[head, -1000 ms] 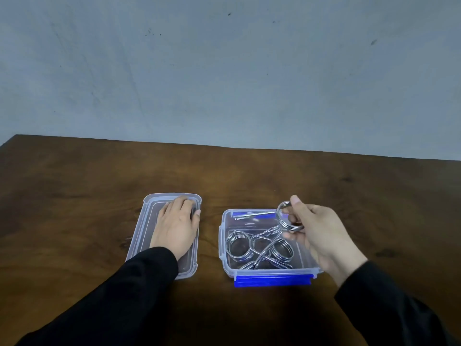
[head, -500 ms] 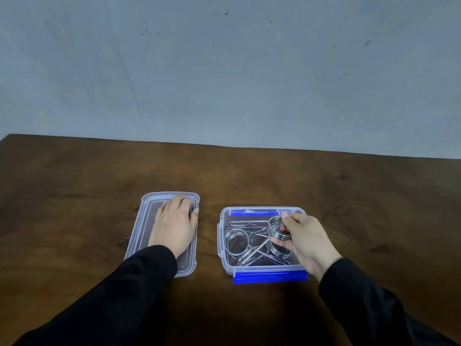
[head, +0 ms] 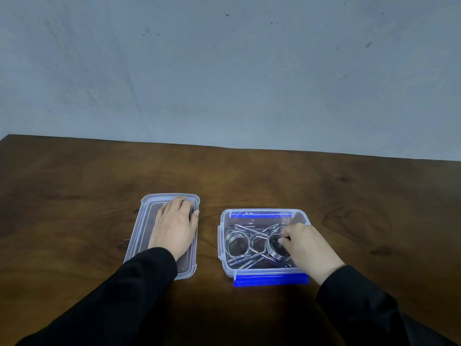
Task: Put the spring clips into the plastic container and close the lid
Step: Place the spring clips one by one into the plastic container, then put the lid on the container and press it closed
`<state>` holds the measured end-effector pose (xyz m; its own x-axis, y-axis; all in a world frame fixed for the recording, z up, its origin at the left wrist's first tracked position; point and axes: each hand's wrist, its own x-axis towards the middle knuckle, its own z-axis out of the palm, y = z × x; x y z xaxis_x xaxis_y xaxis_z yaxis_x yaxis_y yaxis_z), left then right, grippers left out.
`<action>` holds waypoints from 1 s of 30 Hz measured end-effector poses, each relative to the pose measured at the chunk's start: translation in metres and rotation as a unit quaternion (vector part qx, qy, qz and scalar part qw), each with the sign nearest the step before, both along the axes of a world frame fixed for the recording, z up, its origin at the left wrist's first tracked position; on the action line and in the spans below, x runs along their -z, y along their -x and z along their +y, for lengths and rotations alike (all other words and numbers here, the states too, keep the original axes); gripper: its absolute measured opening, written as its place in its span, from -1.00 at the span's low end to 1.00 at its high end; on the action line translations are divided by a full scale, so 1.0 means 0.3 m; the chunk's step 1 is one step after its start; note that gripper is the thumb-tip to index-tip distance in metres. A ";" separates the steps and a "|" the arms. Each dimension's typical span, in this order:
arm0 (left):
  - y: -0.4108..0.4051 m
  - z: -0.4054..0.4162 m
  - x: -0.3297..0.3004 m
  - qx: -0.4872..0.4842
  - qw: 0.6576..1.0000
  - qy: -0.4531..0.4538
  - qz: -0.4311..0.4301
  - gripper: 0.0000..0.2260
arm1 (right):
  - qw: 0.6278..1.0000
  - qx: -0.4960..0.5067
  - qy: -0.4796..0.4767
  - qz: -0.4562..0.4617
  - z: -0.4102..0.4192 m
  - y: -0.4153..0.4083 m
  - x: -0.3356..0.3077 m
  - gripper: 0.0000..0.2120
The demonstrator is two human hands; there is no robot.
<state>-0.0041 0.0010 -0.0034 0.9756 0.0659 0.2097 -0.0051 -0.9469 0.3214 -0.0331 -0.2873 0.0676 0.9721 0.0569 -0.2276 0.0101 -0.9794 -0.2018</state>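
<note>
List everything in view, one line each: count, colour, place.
table: one, dark brown wood, under everything
wall: one, grey-blue, behind the table
container: one, clear with blue latches, right of centre, open
spring clips: several, exact count unclear, silver, tangled inside the container
lid: one, clear, flat on the table left of the container
sleeves: two, black, near edge
hands: left hand flat on the lid; right hand in the container, fingertips on a clip
</note>
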 end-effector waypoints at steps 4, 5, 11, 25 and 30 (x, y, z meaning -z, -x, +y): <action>0.001 0.002 0.002 -0.001 1.000 -0.003 -0.002 -0.78 | 1.000 -0.012 0.021 -0.002 0.002 -0.008 0.019 -0.81; 0.002 0.002 0.001 -0.001 1.000 -0.004 -0.001 -0.77 | 1.000 -0.011 0.015 0.000 0.001 -0.009 0.021 -0.82; 0.002 0.004 0.001 0.004 1.000 0.015 0.009 -0.79 | 0.998 -0.026 -0.001 -0.059 -0.014 0.008 -0.001 -0.80; 0.376 0.036 -0.045 0.124 0.991 -0.053 -0.006 -0.64 | 0.945 -0.120 -0.181 -0.244 0.020 0.173 0.079 -0.79; 0.444 0.067 0.019 0.136 0.989 -0.037 -0.039 -0.40 | 0.939 -0.135 -0.158 -0.275 0.031 0.185 0.086 -0.79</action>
